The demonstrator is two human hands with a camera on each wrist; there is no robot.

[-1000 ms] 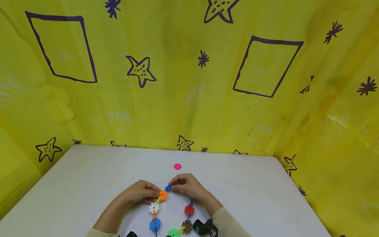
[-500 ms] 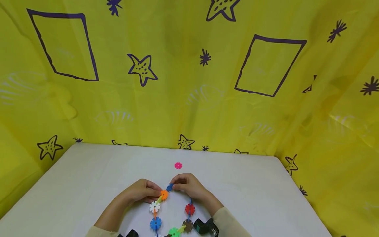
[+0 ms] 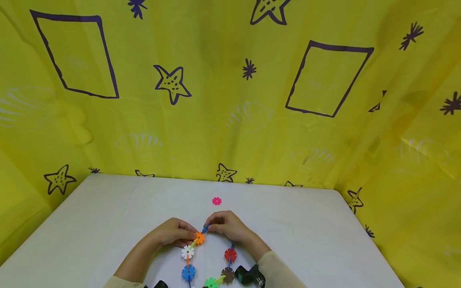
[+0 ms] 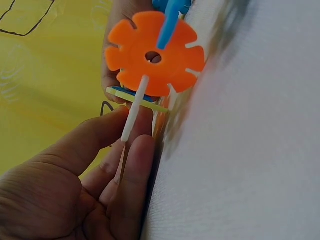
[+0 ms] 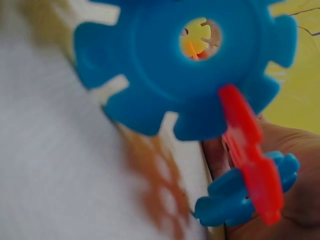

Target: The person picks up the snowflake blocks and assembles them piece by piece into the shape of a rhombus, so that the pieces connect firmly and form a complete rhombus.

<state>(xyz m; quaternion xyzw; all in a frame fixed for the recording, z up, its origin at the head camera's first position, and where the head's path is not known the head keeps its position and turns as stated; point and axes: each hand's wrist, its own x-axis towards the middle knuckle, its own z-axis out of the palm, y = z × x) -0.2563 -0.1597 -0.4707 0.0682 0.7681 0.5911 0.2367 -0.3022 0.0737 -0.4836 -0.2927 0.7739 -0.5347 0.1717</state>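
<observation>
My left hand (image 3: 169,233) pinches an orange slotted disc (image 3: 199,238) between thumb and fingers. My right hand (image 3: 229,227) pinches a blue slotted disc (image 3: 205,228), turned edge-on against the orange disc's upper right side; how deeply they join cannot be told. From the orange disc a chain runs down through a yellow disc (image 3: 193,243), a white disc (image 3: 187,252) and a lower blue disc (image 3: 188,273). On the right side hang a red disc (image 3: 230,255) and a brown disc (image 3: 227,275). A large blue disc (image 5: 175,70) with a red one (image 5: 252,155) through its slot fills the right wrist view.
A loose pink disc (image 3: 217,201) lies on the white table (image 3: 281,216) beyond the hands. Near the front edge of the view is a green disc (image 3: 211,283). Yellow patterned cloth (image 3: 209,132) stands behind and beside the table.
The blue disc in my right hand has turned from nearly face-on to edge-on and come against the orange disc. My left hand stays almost in place.
</observation>
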